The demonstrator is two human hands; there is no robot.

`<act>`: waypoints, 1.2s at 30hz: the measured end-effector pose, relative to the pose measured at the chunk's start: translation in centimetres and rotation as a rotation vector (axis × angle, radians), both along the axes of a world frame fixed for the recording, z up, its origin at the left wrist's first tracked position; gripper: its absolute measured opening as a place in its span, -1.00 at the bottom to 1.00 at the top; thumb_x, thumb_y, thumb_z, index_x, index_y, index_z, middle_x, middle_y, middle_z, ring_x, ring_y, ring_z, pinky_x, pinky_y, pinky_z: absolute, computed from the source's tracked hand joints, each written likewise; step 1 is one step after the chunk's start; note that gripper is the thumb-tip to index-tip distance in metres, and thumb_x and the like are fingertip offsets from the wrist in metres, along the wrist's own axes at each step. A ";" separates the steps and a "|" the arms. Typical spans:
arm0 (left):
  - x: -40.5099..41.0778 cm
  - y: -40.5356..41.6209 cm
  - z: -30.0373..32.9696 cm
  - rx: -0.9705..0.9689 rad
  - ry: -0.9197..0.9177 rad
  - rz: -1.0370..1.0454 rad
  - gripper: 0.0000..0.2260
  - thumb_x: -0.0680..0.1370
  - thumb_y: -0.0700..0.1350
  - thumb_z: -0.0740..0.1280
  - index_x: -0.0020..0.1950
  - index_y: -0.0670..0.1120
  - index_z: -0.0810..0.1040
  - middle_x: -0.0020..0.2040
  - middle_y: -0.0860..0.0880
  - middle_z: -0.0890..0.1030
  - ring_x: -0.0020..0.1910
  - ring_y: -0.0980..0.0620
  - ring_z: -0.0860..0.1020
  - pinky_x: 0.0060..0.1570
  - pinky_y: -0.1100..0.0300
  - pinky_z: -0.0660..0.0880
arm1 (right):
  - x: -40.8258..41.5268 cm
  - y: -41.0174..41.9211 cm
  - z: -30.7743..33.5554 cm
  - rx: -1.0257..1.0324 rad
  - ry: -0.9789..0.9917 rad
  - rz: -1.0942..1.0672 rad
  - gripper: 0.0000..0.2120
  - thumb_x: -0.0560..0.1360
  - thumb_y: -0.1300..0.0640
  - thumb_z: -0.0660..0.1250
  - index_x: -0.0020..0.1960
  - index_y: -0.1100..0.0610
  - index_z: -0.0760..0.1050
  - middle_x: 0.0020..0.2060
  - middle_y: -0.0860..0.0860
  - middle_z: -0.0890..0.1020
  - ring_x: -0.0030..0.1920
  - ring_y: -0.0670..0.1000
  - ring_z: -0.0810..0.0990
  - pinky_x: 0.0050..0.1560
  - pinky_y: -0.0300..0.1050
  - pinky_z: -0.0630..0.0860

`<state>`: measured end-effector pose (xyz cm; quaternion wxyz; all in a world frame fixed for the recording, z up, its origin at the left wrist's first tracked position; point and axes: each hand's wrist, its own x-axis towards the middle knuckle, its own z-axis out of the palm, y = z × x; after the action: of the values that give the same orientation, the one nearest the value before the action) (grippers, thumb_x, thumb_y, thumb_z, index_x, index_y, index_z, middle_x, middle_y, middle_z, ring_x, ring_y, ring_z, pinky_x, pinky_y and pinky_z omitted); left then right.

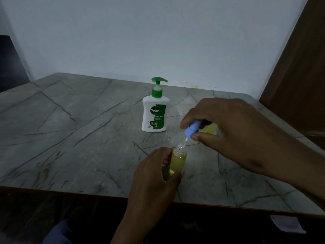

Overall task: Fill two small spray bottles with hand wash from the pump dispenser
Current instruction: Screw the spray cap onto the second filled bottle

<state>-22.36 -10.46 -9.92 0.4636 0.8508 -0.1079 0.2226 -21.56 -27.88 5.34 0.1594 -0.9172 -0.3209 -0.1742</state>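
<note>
Left hand (154, 170) fingers grip yellow-filled spray bottle (177, 160) nearer than Dettol dispenser (154, 112); right hand (226, 127) fingers pinch blue spray cap (192, 129), tube entering neck.

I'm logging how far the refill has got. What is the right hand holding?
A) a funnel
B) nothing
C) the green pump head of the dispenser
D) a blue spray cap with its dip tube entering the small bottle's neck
D: the right hand pinches the blue spray cap, its thin tube reaching into the open neck of the small bottle that the left hand grips.
</note>
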 end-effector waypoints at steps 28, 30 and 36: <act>0.9 0.0 -1.4 0.014 -0.040 -0.024 -0.70 0.50 0.24 0.27 0.05 0.10 0.61 -0.12 0.24 0.57 -0.13 0.27 0.55 -0.10 0.53 0.38 | 1.1 2.3 -2.7 -0.183 0.189 -0.035 -0.87 0.53 0.12 0.40 0.07 0.04 0.64 0.01 -0.11 0.61 -0.03 -0.19 0.44 0.03 -0.51 0.20; 0.9 0.0 -1.4 0.034 -0.040 -0.019 -0.76 0.50 0.28 0.23 0.00 0.18 0.53 -0.18 0.30 0.50 -0.11 0.29 0.54 -0.12 0.51 0.38 | 1.1 2.4 -2.5 -0.194 0.165 -0.035 -0.92 0.51 0.07 0.43 0.00 0.02 0.63 -0.06 -0.15 0.61 -0.10 -0.20 0.45 -0.01 -0.49 0.25; 0.9 0.0 -0.8 0.046 -0.019 -0.019 -0.80 0.46 0.32 0.20 -0.09 0.25 0.45 -0.24 0.25 0.49 -0.24 0.23 0.50 -0.23 0.44 0.29 | 1.7 3.1 -2.3 -0.253 0.151 -0.067 -0.90 0.47 0.01 0.47 -0.09 0.01 0.59 -0.21 -0.17 0.57 -0.22 -0.17 0.50 -0.20 -0.43 0.35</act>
<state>-21.42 -10.50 -10.77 0.4450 0.8580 -0.1257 0.2238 -19.91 -24.81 3.07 0.0602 -0.9507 -0.2964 -0.0680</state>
